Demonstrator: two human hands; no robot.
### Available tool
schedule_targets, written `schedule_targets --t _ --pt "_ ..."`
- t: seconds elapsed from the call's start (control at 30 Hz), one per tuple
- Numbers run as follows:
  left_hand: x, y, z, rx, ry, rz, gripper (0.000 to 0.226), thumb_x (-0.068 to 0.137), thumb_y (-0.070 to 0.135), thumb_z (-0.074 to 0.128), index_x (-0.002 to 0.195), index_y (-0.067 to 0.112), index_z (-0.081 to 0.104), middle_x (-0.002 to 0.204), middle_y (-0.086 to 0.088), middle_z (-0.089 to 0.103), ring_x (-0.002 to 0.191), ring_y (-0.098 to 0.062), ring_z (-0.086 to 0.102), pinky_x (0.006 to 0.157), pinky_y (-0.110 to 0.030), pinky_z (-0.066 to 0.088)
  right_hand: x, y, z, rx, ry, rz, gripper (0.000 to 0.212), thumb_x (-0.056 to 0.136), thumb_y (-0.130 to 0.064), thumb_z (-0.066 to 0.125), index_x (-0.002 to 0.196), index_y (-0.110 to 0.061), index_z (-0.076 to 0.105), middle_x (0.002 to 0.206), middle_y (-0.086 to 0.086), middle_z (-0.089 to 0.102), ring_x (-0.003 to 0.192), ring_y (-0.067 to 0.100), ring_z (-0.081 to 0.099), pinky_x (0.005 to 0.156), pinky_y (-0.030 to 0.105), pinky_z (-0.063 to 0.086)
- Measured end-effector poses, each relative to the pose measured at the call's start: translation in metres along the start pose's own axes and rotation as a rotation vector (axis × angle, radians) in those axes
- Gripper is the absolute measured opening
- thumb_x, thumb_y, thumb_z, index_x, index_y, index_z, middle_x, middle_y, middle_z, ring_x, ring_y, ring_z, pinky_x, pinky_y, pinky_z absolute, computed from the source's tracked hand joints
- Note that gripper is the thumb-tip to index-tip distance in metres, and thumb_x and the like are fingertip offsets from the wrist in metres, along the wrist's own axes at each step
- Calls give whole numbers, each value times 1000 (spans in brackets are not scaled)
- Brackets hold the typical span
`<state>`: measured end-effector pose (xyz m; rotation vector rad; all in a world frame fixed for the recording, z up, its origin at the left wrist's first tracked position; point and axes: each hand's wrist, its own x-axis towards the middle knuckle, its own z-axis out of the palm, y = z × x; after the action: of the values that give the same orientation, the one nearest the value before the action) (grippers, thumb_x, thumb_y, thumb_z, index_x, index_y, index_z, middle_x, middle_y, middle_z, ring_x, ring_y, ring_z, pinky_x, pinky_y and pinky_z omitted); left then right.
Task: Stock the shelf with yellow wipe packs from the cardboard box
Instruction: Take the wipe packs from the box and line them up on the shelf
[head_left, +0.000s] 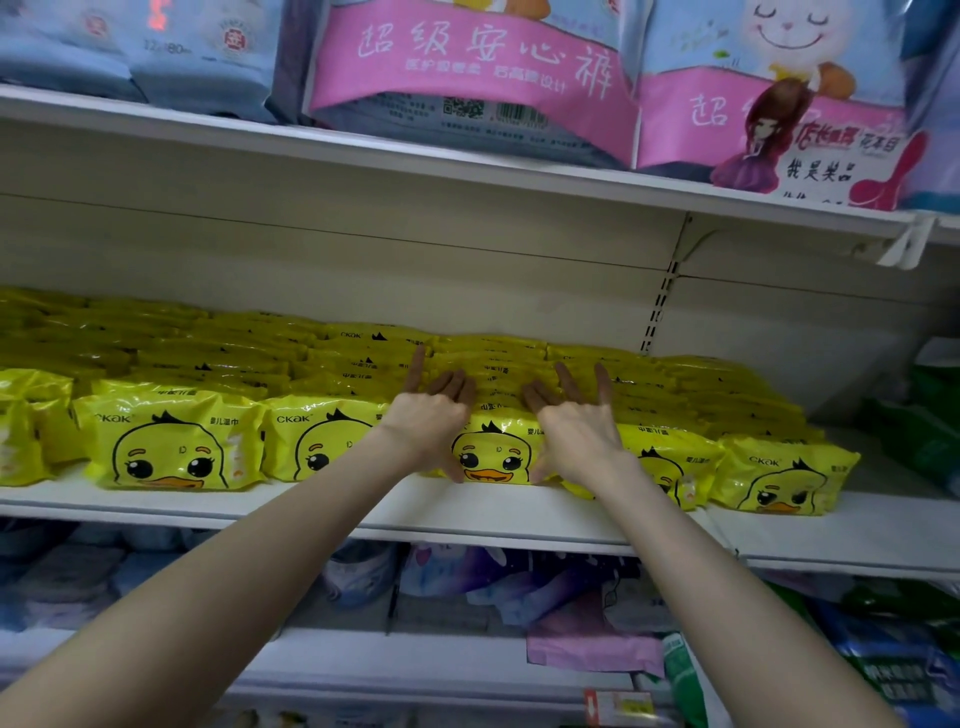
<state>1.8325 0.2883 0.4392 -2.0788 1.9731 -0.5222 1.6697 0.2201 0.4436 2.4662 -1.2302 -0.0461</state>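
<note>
Head view: L hand & R hand, fingers straight & spread, lay atop front-row yellow wipe pack, middle shelf; thumbs apparently against its front face.

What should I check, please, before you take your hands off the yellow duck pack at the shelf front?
1. Yellow pack sits on the shelf board: ok.
2. Left hand and right hand flat on it, fingers straight over its top: ok.
3. Front roughly level with the neighbouring pack: ok.
4. Duck face outward and upright: ok.
5. Cardboard box has stock left: cannot tell, not in view.
</note>
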Motion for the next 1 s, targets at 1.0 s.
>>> schedule_targets --t 1.0 --pt "41 122 -46 -219 102 96 114 72 71 58 150 11 1 159 -9 2 146 -23 10 114 -57 -8 -62 134 36 203 -46 29 111 66 -61 71 151 -25 10 158 -4 14 147 21 2 113 54 -4"
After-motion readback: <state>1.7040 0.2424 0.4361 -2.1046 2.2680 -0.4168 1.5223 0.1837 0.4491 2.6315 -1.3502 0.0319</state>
